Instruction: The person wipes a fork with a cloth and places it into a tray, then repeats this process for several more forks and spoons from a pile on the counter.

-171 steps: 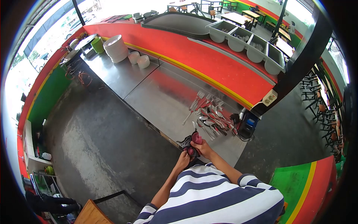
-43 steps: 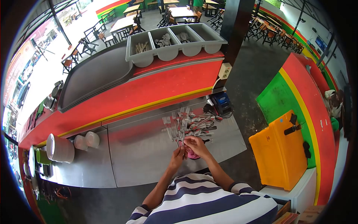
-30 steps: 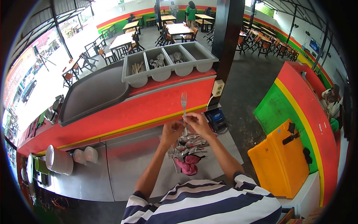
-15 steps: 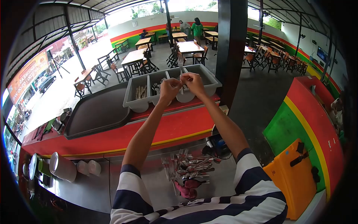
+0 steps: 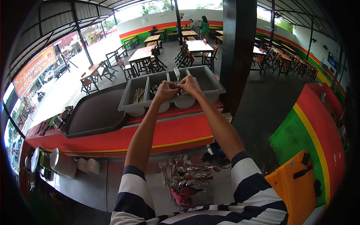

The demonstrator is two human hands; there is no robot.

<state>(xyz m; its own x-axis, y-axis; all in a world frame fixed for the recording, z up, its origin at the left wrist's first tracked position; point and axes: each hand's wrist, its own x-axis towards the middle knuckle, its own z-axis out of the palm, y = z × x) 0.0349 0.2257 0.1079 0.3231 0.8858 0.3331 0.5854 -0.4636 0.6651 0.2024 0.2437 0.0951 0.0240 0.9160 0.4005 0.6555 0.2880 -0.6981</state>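
My left hand (image 5: 165, 91) and my right hand (image 5: 190, 84) are raised together over the grey cutlery tray (image 5: 127, 106) on the red counter ledge. Both hands pinch one metal fork (image 5: 177, 73), tines up, above a middle compartment of the tray. The left compartment holds chopsticks (image 5: 138, 95). Down on the steel worktop (image 5: 93, 187) lies a heap of forks and spoons (image 5: 187, 173) with a pink cloth (image 5: 182, 195) in front of it.
A stack of dark trays (image 5: 93, 112) lies left of the cutlery tray. White plates (image 5: 62, 163) and bowls (image 5: 88, 165) stand at the worktop's left. A black pillar (image 5: 238, 56) rises at right, an orange bin (image 5: 296, 187) lower right. Dining tables and people stand beyond.
I wiped cutlery with the cloth, left the cloth on the worktop, picked one fork from the heap and lifted it with both hands up over the cutlery tray.
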